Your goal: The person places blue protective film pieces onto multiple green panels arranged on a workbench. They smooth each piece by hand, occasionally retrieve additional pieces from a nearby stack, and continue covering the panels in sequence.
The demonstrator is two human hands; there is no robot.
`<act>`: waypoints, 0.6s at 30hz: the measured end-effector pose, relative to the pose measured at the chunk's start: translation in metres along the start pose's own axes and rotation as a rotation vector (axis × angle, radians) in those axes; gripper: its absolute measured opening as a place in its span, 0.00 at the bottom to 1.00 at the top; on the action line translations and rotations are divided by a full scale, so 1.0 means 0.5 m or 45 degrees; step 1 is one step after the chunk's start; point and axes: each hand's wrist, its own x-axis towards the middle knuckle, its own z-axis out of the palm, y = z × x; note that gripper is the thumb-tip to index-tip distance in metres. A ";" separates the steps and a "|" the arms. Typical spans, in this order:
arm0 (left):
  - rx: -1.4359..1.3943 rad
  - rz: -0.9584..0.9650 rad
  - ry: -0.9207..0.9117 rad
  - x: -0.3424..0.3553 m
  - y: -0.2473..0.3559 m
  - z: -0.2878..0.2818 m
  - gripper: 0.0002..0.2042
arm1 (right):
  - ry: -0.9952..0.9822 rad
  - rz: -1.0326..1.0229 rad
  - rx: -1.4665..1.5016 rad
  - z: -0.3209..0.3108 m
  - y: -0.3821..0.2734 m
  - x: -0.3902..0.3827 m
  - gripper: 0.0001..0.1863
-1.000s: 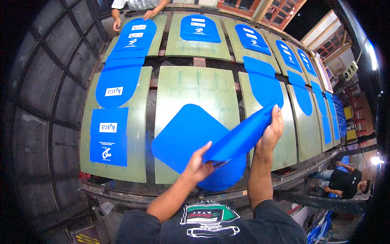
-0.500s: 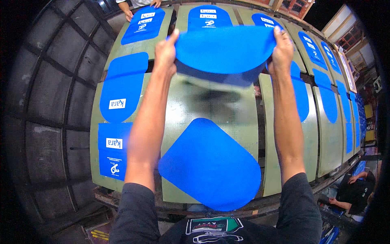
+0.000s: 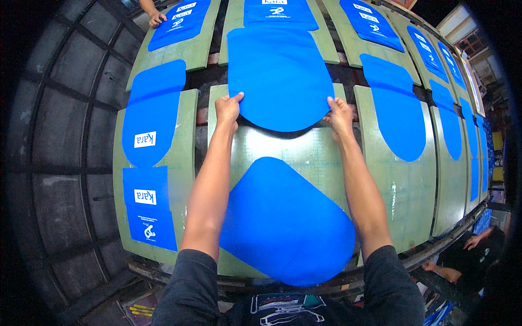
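A plain blue fabric panel with a rounded near end stretches between my two hands. My left hand pinches its left edge, thumb on top. At the opposite edge my right hand grips the cloth the same way. The panel's far end meets a blue printed piece, while its near curve appears slightly raised, with a dark shadow beneath. Below it is an olive-green board. A second plain blue panel rests askew on the board's near part, between my forearms.
Similar boards stand in rows, bearing blue panels such as a plain one and a printed one. Dark gaps separate the boards. Another person's hand is at the far left; a dark-clothed person is at lower right.
Both hands have come nearer and lower with the fabric panel. It was raised and folded over in the air; now it spreads nearly flat toward the far printed piece.
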 end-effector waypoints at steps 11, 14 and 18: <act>0.398 0.026 0.019 -0.043 -0.044 -0.033 0.10 | 0.240 0.026 -0.365 -0.004 0.021 -0.064 0.07; 0.577 0.060 0.046 -0.067 -0.047 -0.052 0.09 | 0.299 -0.124 -0.634 -0.013 0.020 -0.086 0.12; 0.789 0.138 0.153 -0.077 -0.060 -0.075 0.08 | 0.283 -0.257 -0.767 -0.010 0.021 -0.111 0.17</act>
